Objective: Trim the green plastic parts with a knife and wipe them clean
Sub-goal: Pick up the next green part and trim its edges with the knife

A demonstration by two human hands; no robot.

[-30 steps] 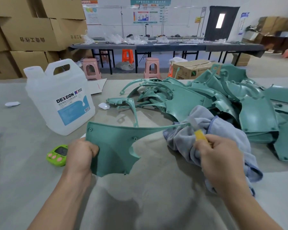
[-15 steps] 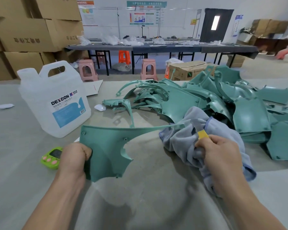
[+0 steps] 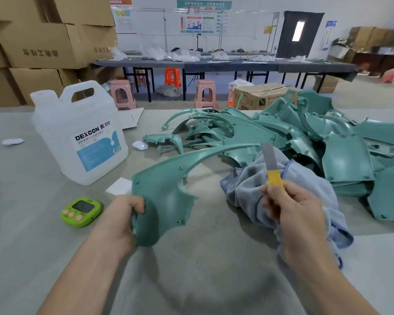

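Your left hand has a closed grip on the green plastic part, at its near edge. Your right hand has a closed grip on the yellow-handled knife, blade up, over the grey cloth.

Grey table carries white jug, green timer, heap of green plastic parts, grey-blue cloth, paper scrap.

The translucent white plastic jug on the desk carries a white-and-blue label with the brand "DEXCON" in bold black letters. The smaller lines under it are too fine to read. The stacked brown cardboard boxes bear dark printed characters that stand upside down, and the wall posters are too small to make out.
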